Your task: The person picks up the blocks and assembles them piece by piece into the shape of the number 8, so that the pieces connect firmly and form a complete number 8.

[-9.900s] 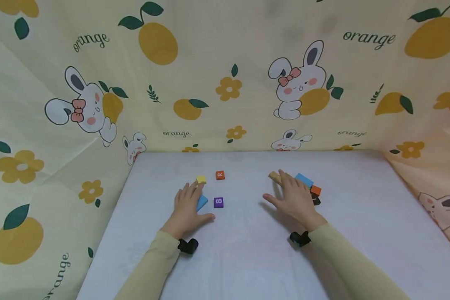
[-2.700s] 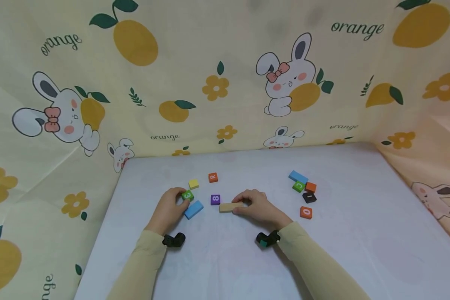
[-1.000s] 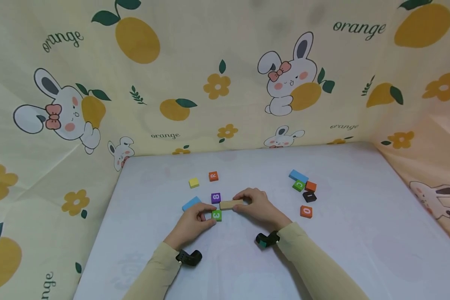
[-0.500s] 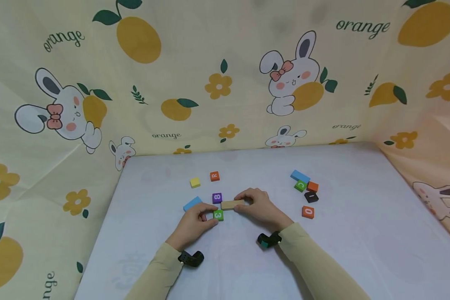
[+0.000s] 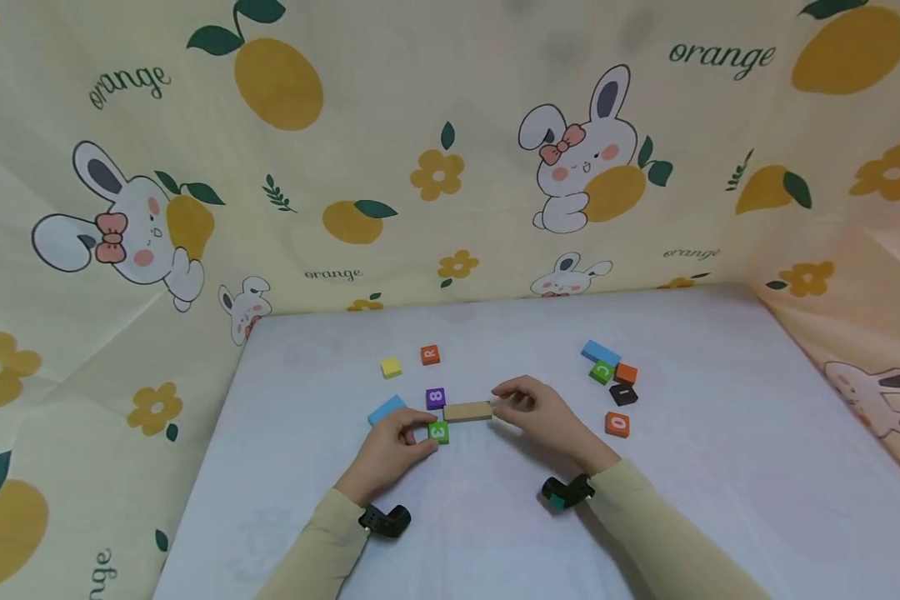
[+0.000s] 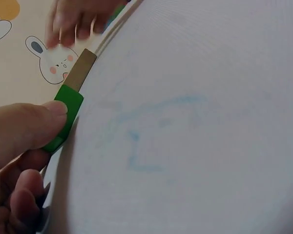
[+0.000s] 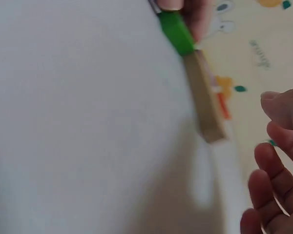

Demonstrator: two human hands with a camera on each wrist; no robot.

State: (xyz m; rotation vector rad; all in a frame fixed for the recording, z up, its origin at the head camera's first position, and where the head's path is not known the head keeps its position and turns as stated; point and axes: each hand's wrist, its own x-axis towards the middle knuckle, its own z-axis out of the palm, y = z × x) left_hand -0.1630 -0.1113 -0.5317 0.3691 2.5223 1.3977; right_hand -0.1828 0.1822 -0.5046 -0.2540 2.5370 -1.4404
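My left hand point(image 5: 388, 450) pinches a green block marked 3 point(image 5: 438, 432) between thumb and finger, low on the white table. Touching or nearly touching that block is the left end of a long plain wooden block point(image 5: 468, 412). A purple block marked 8 point(image 5: 435, 398) lies just behind the two. My right hand point(image 5: 547, 421) is at the wooden block's right end, fingers loosely bent. In the right wrist view a gap separates its fingertips point(image 7: 269, 97) from the wooden block point(image 7: 203, 97), and it holds nothing. A blue block point(image 5: 386, 410) lies behind my left hand, partly covered.
Farther back are a yellow block point(image 5: 391, 367) and an orange block marked R point(image 5: 430, 355). On the right lie a blue block point(image 5: 601, 352), a green block point(image 5: 602, 372), an orange block point(image 5: 626, 374), a black block point(image 5: 623, 394) and an orange block marked 0 point(image 5: 617, 424).
My right hand has let go of the wooden block and moved right. Earlier, my left hand brought the green block from beside the yellow one to the wooden block's left end.
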